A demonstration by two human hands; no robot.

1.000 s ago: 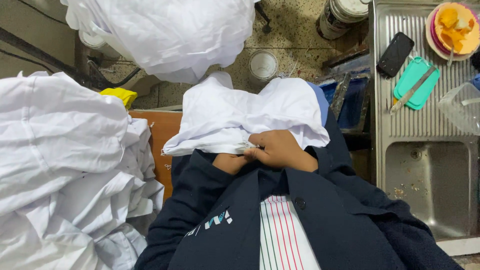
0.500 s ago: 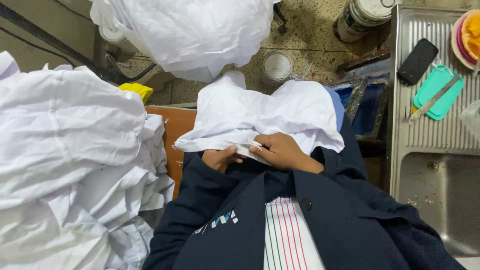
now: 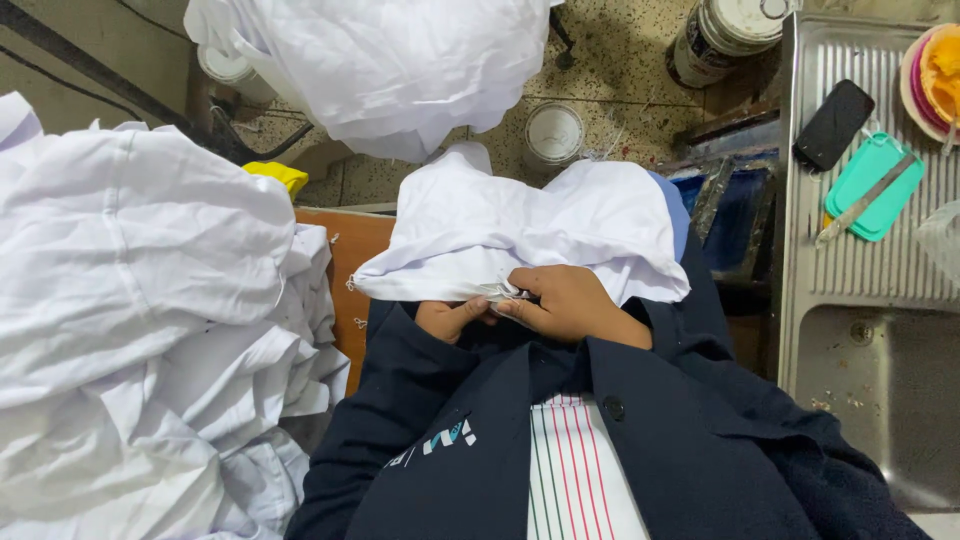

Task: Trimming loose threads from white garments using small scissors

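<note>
A white garment point(image 3: 520, 225) is being held on the lap, near centre, w/ its near hem pinched by both hands. The right hand point(image 3: 570, 305) is being kept curled, fingers together & clamped on the hem fold; the left hand point(image 3: 450, 318) is being pressed up from beneath, thumb closed against the same edge. A small pale bit at the pinch is too small to tell.

Surroundings: a big heap of white cloth point(image 3: 140, 330) is being piled at left, crowding the left arm. More white fabric point(image 3: 390, 60) is hanging at far centre, hiding part of the floor. A wooden board edge point(image 3: 345, 250) is showing btwn heap & garment. A yellow item point(image 3: 275, 175) is peeking out beyond it. A white round lid point(image 3: 553, 132) & a paint tin point(image 3: 725, 30) are sitting on the speckled floor, far side. At right, a steel sink point(image 3: 850, 270) is carrying a black phone point(image 3: 835, 123), a teal tray point(image 3: 875, 185) & stacked plates point(image 3: 935, 70).

Vs. the earlier frame: the view is being shifted slightly, so sink & tin are sitting further right; the hands are being kept on the hem, grip unchanged.
</note>
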